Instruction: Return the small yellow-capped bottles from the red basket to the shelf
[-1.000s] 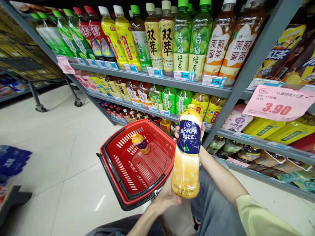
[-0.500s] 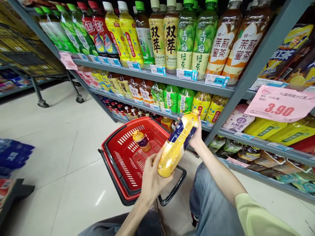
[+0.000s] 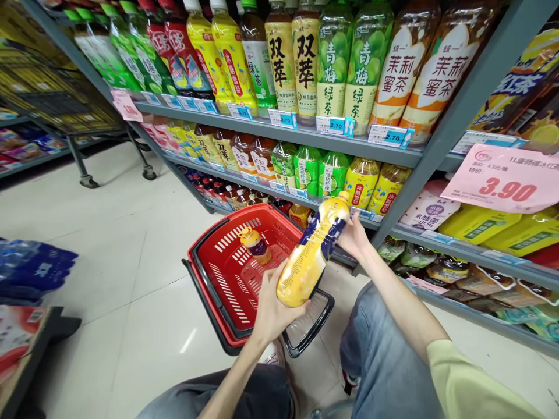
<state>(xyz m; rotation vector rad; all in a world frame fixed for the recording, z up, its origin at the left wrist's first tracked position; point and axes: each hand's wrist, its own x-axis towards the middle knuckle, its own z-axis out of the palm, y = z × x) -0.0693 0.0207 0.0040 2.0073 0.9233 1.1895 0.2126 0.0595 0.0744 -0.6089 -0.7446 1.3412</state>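
Note:
A large yellow bottle with a dark blue band and printed text is tilted in front of me, its cap end pointing up and away. My left hand is closed round its lower end. Against the bottle's upper right side lies my right hand, its thumb raised off the surface and its other fingers partly hidden behind the bottle. Just left of the bottle, a red shopping basket rests on the floor. Inside it stands a smaller yellow-capped bottle with a dark label.
Shelves with rows of bottled drinks run across the front. A pink price sign hangs at the right. The basket's black handle is folded toward my legs. A shopping cart and blue-wrapped packs are at the left.
My right thumb has lifted away from the large bottle, and the right fingertips seen beyond its far edge no longer show. The view has shifted slightly.

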